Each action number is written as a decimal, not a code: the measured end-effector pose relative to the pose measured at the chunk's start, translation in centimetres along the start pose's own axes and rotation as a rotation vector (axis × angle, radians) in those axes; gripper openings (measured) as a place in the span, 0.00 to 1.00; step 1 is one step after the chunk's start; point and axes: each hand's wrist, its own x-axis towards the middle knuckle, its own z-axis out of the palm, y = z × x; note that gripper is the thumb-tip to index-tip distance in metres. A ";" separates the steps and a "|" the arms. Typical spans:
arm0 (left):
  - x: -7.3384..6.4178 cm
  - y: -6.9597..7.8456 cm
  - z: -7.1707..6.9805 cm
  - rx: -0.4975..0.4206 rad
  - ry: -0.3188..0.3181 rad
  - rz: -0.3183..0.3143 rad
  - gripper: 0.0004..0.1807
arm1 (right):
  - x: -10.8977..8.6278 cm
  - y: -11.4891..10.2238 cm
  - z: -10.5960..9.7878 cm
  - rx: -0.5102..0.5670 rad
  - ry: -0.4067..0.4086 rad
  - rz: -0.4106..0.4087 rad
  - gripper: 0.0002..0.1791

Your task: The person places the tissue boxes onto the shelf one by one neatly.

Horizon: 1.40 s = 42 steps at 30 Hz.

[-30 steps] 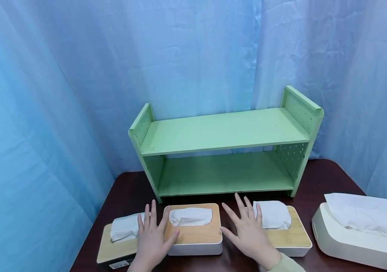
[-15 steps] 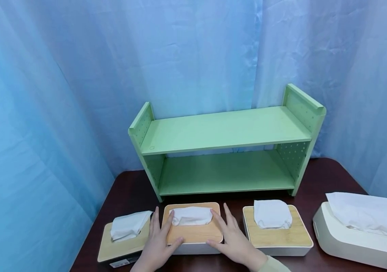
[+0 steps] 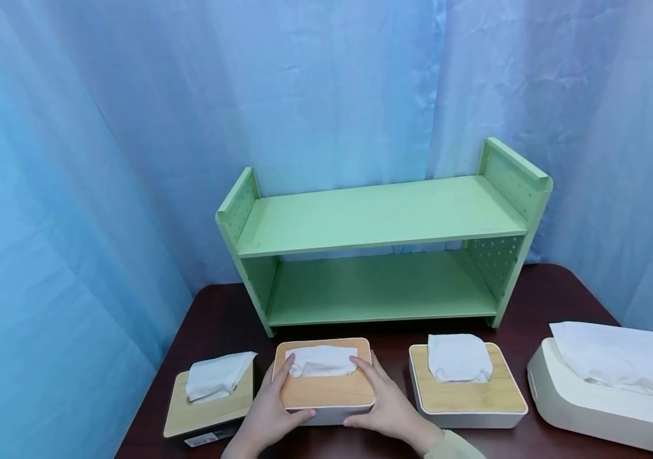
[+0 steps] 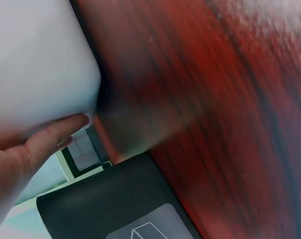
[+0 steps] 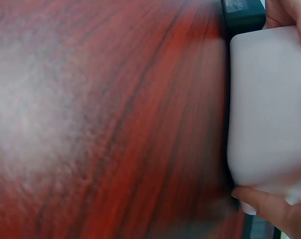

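Observation:
A tissue box (image 3: pixel 326 394) with a light wood lid and white sides stands at the front middle of the head view, a white tissue (image 3: pixel 322 362) lying over its slot. My left hand (image 3: pixel 269 409) grips its left side, and my right hand (image 3: pixel 386 403) grips the right side. Both thumbs lie at the lower front corners, with fingers along the sides and over the lid's edges. In the left wrist view the white box wall (image 4: pixel 41 59) is close up, a thumb at its corner. The right wrist view shows the same wall (image 5: pixel 270 109) beside the dark red table.
Behind stands a green two-tier shelf (image 3: pixel 383 217). Left of my hands is a black-sided tissue box (image 3: pixel 220 414) with a wood lid. To the right are another wood-lidded tissue box (image 3: pixel 469 401) and a larger cream one (image 3: pixel 590 408). Blue curtains (image 3: pixel 332 95) surround the table (image 3: pixel 217 319).
Both hands came inward, the right one moving left from near the neighbouring box, and the spread fingers closed onto the sides of the middle tissue box.

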 end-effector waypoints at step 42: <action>5.5 3.7 -2.3 -0.069 0.129 0.136 0.57 | 5.2 -1.5 -4.2 0.107 0.184 -0.016 0.52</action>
